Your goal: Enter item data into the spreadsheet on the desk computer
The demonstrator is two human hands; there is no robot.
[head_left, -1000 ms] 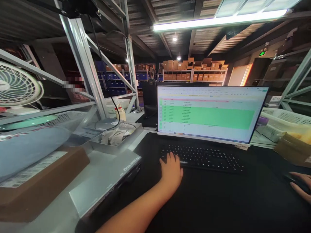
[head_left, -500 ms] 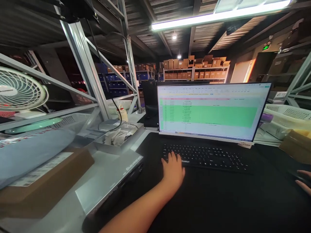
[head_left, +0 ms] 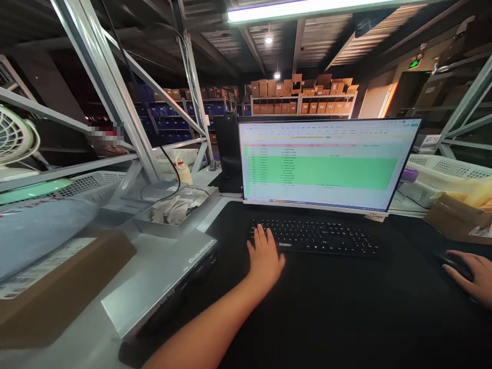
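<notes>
My left hand point(head_left: 265, 260) rests with fingers spread on the left end of a black keyboard point(head_left: 330, 240). At the right edge, my right hand point(head_left: 479, 279) is closed around a black computer mouse point(head_left: 456, 264), with part of the hand outside the picture. Behind the keyboard stands a monitor point(head_left: 323, 197) showing a spreadsheet with a block of rows filled in green. Keyboard and mouse both lie on a black desk mat point(head_left: 338, 307).
Left of the mat are a flat silver-topped box point(head_left: 161, 282), a brown carton point(head_left: 69, 292) and an open grey tray point(head_left: 200, 210) with crumpled pieces in it. A white fan point(head_left: 15, 138) stands farther left. White baskets point(head_left: 442, 169) and a small carton point(head_left: 446, 218) sit at right.
The view has turned slightly to the right and down, so more of my right hand and the mouse shows. My left hand stays on the same part of the keyboard.
</notes>
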